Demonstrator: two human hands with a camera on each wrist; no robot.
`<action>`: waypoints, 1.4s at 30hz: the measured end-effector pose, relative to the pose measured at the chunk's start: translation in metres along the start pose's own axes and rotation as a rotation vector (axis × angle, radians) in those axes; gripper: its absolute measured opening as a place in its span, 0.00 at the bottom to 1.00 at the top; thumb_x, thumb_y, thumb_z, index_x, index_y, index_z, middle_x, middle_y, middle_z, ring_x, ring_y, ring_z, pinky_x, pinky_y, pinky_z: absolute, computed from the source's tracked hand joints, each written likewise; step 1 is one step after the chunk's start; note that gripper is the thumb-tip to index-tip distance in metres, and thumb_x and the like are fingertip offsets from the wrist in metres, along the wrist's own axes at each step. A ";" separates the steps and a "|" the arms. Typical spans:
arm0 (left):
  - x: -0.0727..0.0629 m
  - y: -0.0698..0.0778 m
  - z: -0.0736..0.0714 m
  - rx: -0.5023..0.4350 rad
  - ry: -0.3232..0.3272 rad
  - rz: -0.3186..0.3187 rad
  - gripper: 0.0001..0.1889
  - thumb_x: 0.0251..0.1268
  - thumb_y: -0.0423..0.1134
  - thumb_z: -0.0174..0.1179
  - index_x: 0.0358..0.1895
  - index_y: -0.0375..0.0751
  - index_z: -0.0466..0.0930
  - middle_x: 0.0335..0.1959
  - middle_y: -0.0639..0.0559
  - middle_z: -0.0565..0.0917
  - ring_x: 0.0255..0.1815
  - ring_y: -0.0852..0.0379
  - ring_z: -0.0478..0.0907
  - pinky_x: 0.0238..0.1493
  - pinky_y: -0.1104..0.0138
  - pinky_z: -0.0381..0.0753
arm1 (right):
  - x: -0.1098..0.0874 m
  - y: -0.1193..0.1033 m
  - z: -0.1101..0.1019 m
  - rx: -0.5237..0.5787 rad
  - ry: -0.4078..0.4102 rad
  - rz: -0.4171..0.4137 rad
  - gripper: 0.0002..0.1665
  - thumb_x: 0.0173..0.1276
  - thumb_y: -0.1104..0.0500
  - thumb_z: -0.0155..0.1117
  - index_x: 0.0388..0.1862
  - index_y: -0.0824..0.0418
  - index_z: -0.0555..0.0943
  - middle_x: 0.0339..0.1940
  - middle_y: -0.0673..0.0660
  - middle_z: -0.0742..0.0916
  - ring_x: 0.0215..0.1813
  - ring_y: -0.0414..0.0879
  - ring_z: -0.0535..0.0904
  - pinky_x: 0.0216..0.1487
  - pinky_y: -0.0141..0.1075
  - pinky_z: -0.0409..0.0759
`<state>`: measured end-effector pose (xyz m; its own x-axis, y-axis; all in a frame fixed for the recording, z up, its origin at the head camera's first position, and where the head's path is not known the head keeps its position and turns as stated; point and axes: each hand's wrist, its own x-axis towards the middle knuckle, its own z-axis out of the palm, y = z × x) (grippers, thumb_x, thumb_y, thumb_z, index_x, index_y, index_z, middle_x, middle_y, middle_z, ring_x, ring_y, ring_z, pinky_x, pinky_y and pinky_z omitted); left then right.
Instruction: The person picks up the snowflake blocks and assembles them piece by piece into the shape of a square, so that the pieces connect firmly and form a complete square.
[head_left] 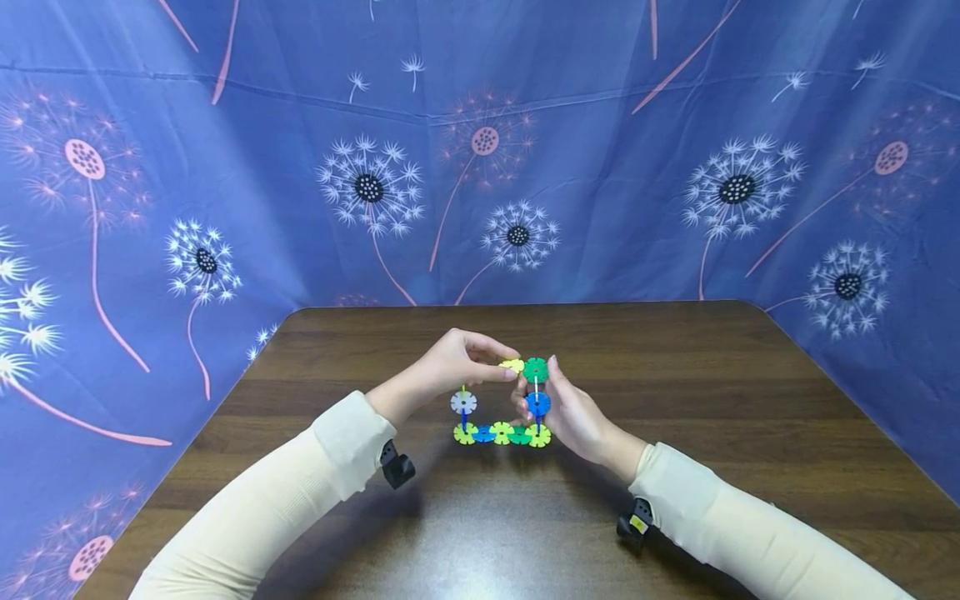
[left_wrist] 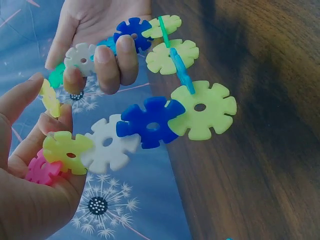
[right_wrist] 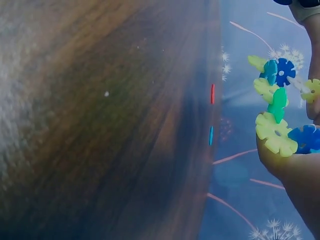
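Observation:
A frame of linked plastic snowflake discs hangs between both hands above the table. Its bottom row has yellow (head_left: 502,433), blue and green discs; the left side shows a white disc (head_left: 463,402), the right a blue disc (head_left: 538,404). At the top, my left hand (head_left: 456,363) pinches a yellow disc (head_left: 512,365) between thumb and fingers, right against a green disc (head_left: 536,370). A pink disc (left_wrist: 42,168) lies close to the left palm. My right hand (head_left: 577,417) grips the right side, its fingers curled round the white disc (left_wrist: 80,59) and its neighbours.
The brown wooden table (head_left: 337,542) lies under both arms. A blue dandelion-print cloth (head_left: 480,108) hangs behind and at the sides. Thin red (right_wrist: 212,93) and teal pieces (right_wrist: 211,135) show near the table edge in the right wrist view.

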<state>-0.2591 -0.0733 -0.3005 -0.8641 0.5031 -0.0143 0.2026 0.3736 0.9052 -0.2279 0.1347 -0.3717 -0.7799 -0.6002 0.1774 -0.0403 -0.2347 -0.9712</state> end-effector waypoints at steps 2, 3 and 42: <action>0.000 0.000 0.000 0.008 -0.005 0.008 0.15 0.54 0.43 0.72 0.47 0.49 0.87 0.30 0.55 0.87 0.18 0.60 0.65 0.22 0.69 0.70 | 0.000 -0.001 0.000 0.012 -0.007 0.001 0.33 0.78 0.38 0.14 0.42 0.57 0.65 0.31 0.52 0.70 0.33 0.43 0.67 0.55 0.48 0.74; -0.001 0.000 0.000 0.011 -0.008 0.011 0.15 0.54 0.43 0.72 0.46 0.49 0.87 0.27 0.56 0.86 0.18 0.59 0.65 0.22 0.69 0.70 | 0.000 -0.001 0.000 0.017 -0.012 -0.003 0.33 0.78 0.38 0.13 0.41 0.57 0.65 0.31 0.52 0.71 0.32 0.43 0.67 0.55 0.48 0.74; -0.008 0.002 0.000 0.151 -0.034 0.144 0.13 0.54 0.41 0.72 0.44 0.44 0.88 0.32 0.52 0.89 0.33 0.59 0.84 0.41 0.57 0.84 | -0.002 -0.010 -0.009 0.289 -0.170 0.027 0.28 0.82 0.48 0.21 0.55 0.57 0.71 0.40 0.50 0.74 0.46 0.42 0.71 0.63 0.42 0.70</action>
<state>-0.2520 -0.0767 -0.2986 -0.8057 0.5848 0.0943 0.3921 0.4072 0.8249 -0.2313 0.1451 -0.3637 -0.6620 -0.7223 0.2000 0.1767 -0.4097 -0.8950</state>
